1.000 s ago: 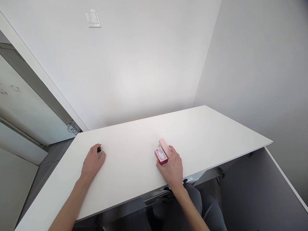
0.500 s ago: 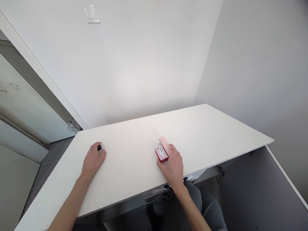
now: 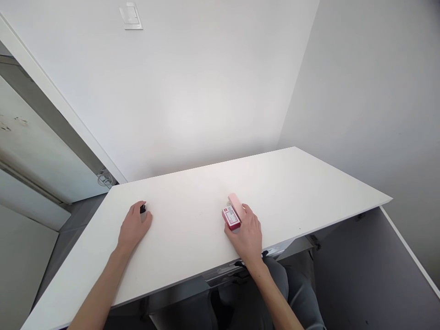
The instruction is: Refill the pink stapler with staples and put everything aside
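On the left of the white tabletop [image 3: 192, 215], my left hand [image 3: 133, 227] curls around a small black object [image 3: 142, 209]. Most of that object is covered by my fingers, so its kind is unclear. Nearer the middle, my right hand [image 3: 248, 233] rests with its thumb and fingers around two things lying side by side. One is a small red and white box [image 3: 231, 217] with a printed label, at the thumb side. Against it, under the fingers, lies a pink stapler [image 3: 236, 204] with its far end showing and its near end hidden by the hand.
A white wall with a light switch [image 3: 131, 17] rises behind the table, and a grey wall [image 3: 371, 91] stands to the right. A drawer [image 3: 223, 271] shows beneath the front edge, above my legs [image 3: 299, 293]. At far left is a doorway with white panels [image 3: 37, 137].
Both hands keep their places and their holds. Only the camera's view has shifted very slightly.
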The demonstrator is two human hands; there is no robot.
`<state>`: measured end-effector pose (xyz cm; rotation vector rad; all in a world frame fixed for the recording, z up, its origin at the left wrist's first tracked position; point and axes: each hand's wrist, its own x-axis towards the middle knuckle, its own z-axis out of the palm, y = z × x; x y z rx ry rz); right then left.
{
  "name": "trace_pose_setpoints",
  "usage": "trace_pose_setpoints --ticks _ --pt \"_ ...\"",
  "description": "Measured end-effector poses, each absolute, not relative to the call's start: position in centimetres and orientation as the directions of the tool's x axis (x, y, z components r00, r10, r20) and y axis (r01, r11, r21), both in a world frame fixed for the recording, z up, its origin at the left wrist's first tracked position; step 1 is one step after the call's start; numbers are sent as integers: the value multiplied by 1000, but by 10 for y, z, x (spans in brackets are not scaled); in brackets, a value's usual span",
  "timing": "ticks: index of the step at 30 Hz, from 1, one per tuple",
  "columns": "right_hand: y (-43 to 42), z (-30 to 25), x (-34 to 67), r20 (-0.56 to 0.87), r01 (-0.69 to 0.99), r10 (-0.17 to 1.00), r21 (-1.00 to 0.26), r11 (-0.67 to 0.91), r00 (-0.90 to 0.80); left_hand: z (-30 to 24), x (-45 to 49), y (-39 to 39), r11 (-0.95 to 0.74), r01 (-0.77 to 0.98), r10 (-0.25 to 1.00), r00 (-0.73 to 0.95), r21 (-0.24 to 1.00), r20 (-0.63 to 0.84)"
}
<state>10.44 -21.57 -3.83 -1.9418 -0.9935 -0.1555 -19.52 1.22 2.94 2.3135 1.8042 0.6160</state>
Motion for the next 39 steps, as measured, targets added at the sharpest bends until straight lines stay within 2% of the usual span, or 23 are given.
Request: trace_pose_setpoints --ticks 39 --pt "-217 -37 105 483 706 578 -664 -248 657 26 -196 14 -322 881 934 235 346 270"
